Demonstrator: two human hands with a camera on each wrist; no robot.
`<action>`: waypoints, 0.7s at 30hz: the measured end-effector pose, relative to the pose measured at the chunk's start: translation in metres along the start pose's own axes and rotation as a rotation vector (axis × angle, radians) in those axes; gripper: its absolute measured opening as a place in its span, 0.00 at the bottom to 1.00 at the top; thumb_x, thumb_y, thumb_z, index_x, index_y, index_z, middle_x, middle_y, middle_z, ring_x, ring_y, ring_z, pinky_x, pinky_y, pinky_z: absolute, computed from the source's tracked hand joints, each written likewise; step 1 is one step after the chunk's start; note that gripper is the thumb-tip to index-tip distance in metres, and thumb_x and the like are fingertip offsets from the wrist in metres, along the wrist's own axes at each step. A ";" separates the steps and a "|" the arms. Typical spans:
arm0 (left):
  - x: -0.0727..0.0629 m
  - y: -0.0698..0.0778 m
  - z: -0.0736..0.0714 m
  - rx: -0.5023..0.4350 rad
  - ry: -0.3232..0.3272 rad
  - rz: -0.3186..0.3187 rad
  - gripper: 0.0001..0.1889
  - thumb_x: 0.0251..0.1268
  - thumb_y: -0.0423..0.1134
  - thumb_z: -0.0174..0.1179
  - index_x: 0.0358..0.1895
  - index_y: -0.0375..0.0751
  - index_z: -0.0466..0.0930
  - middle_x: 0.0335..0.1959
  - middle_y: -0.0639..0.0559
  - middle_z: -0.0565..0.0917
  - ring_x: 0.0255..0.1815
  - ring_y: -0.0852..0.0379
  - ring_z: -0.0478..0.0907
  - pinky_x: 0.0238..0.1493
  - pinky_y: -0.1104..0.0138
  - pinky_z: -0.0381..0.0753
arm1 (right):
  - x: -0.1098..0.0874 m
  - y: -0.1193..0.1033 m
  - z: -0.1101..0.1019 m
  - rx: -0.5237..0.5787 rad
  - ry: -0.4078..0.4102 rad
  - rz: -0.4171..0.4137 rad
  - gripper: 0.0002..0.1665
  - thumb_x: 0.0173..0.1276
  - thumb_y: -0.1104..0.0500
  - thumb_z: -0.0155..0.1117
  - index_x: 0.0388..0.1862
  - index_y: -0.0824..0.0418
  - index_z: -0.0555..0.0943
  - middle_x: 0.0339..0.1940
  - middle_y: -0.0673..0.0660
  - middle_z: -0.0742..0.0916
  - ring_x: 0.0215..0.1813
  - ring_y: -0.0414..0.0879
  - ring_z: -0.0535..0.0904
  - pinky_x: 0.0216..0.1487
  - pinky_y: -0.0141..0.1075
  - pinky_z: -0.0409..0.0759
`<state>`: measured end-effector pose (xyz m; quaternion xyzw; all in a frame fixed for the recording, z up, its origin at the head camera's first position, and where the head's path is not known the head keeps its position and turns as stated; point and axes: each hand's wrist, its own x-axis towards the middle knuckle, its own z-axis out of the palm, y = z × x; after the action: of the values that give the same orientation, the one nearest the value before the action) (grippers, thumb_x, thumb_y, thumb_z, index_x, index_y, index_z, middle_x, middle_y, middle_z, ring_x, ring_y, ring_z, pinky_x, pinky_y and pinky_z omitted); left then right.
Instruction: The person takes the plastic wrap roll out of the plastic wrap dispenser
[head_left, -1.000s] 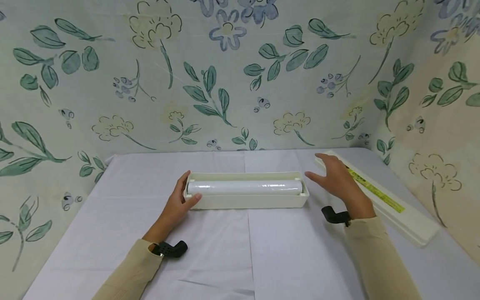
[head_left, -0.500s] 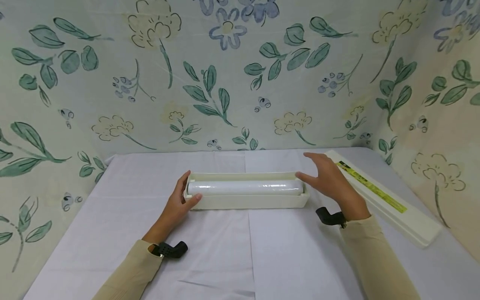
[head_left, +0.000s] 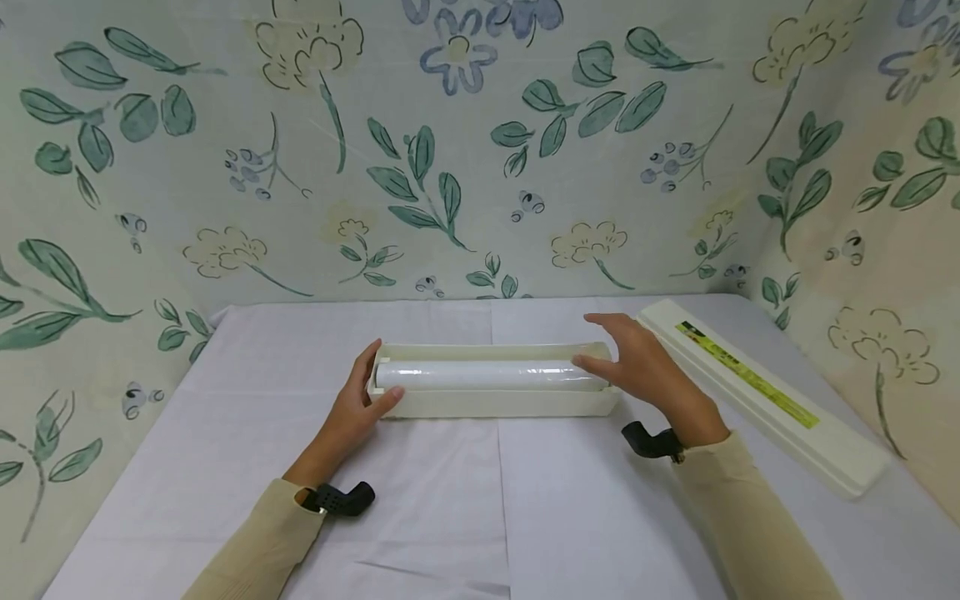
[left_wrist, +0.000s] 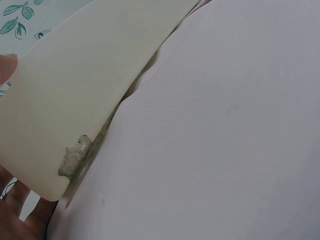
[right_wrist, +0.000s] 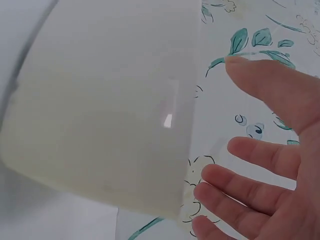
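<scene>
From the head view, we have the long white box (head_left: 495,406) on the cloth-covered surface (head_left: 600,525), with the shiny white roll (head_left: 480,374) lying inside it. Our left hand (head_left: 360,406) grips the box's left end, thumb over the front rim. Our right hand (head_left: 648,364) hovers at the other end, thumb and fingers spread wide. The lid (head_left: 757,404), as we take it to be, lies slantwise to the right. The step in hand seems to be steadying the right end; we'd do well to bring thumb and fingers down on the end walls without knocking the roll.

The left wrist view shows our thumb at the upper edge and fingers round the lower corner, near a grey patch (left_wrist: 76,156). We should keep that hold firm but light, so the wall doesn't flex.

In the right wrist view, our fingers look apart from the wall; closing them evenly should avoid skewing the box.
</scene>
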<state>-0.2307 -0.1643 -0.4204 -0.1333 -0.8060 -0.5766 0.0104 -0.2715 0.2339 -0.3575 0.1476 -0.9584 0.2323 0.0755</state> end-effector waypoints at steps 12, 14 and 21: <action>0.009 -0.029 -0.001 0.007 0.018 -0.009 0.45 0.67 0.42 0.60 0.78 0.55 0.38 0.77 0.46 0.50 0.73 0.43 0.56 0.65 0.50 0.65 | -0.002 -0.013 0.012 0.089 -0.036 -0.095 0.38 0.60 0.49 0.72 0.66 0.61 0.72 0.65 0.61 0.75 0.66 0.57 0.68 0.63 0.55 0.70; 0.009 -0.032 -0.001 0.007 0.022 -0.004 0.44 0.67 0.44 0.61 0.77 0.59 0.39 0.77 0.49 0.49 0.73 0.45 0.56 0.66 0.52 0.65 | -0.003 -0.015 0.013 0.085 -0.038 -0.107 0.38 0.59 0.49 0.73 0.65 0.61 0.73 0.65 0.61 0.75 0.66 0.57 0.69 0.63 0.54 0.70; 0.009 -0.034 0.000 0.004 0.022 0.005 0.44 0.67 0.44 0.61 0.77 0.59 0.39 0.77 0.49 0.50 0.72 0.45 0.58 0.65 0.51 0.66 | -0.004 -0.019 0.017 0.093 -0.068 -0.112 0.35 0.59 0.49 0.73 0.62 0.62 0.75 0.61 0.59 0.78 0.62 0.55 0.72 0.62 0.52 0.71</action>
<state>-0.2468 -0.1728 -0.4502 -0.1290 -0.8067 -0.5763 0.0208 -0.2626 0.2108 -0.3658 0.2121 -0.9389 0.2666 0.0488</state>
